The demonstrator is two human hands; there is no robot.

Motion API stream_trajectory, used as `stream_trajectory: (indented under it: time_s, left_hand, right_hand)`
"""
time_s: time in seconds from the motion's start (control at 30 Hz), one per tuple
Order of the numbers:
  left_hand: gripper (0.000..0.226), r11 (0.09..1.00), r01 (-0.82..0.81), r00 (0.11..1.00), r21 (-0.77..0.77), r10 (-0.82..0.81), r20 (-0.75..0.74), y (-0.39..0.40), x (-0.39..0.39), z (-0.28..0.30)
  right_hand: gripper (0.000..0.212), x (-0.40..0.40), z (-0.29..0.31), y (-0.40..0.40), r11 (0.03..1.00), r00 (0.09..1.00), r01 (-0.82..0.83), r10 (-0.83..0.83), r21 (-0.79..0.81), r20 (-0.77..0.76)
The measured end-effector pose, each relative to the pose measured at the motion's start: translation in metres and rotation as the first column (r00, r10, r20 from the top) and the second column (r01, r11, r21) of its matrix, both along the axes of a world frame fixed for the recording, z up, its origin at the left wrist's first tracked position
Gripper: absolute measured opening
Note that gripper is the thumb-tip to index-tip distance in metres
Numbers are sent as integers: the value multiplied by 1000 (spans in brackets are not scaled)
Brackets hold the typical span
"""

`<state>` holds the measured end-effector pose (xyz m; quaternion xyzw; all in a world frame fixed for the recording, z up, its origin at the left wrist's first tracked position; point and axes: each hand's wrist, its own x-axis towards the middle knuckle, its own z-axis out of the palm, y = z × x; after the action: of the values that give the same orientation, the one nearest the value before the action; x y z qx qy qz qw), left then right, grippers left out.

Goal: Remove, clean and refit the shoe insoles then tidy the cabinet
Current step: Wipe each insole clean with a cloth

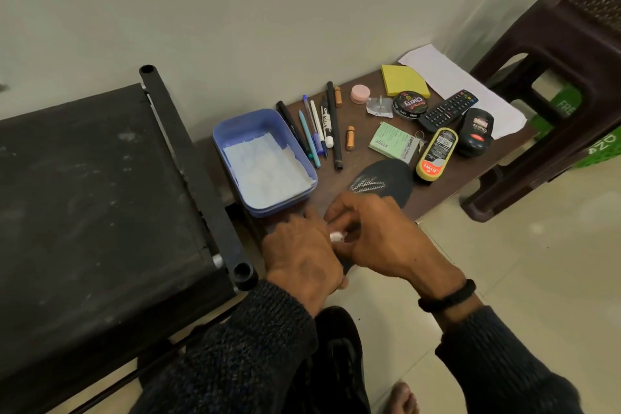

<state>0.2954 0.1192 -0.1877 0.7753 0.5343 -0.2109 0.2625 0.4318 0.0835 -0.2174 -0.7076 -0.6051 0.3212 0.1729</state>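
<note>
A dark insole (386, 181) with a pale printed pattern lies on the low brown shelf (433, 191), its near half hidden under my hands. My right hand (379, 239) is over the insole, fingers curled round a small white wad (336, 237), likely tissue or cloth. My left hand (299, 252) sits beside it at the insole's near end, and its fingers also touch the wad. A black shoe (339, 356) stands on the floor below my wrists.
A blue tub (235, 131) lined with white paper stands left of the insole. Pens, batteries, polish tins, a remote, sticky notes and a Kiwi bottle (436, 155) crowd the shelf. A black fabric cot (100, 212) is at left, a brown plastic stool (554, 77) at right.
</note>
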Motion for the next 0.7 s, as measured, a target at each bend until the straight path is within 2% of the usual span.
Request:
stream_trajectory:
  time_s: [0.07,0.13,0.27,0.37,0.53,0.6,0.7]
  left_hand:
    - [113,1000,-8,1000,-6,8,9,-1,1,1]
    - [111,1000,-3,1000,2,3,12,-2,2,0]
    - [110,1000,17,1000,20,-17,-9,-3,2,0]
    - [110,999,41,999,19,-41,-28,-3,3,0]
    - [96,998,66,998,14,-66,-19,-4,1,-2]
    - [94,997,77,997,31,-76,-17,-5,-1,-3]
    - [93,995,89,996,49,-87,-25,-6,1,-4]
  right_hand:
    - [33,-2,0,-4,998,998,-58,58,-27,-11]
    - [30,-7,-3,-6,997,998,-44,42,59,40]
    - [25,-2,-12,3,964,984,128,-153,234,93]
    - [27,9,-19,9,916,949,279,-309,287,65]
    - [27,39,-23,9,797,849,467,-525,384,57]
    - [27,50,-26,8,764,807,495,-580,414,106]
    - [25,48,-26,8,782,788,481,-584,396,195]
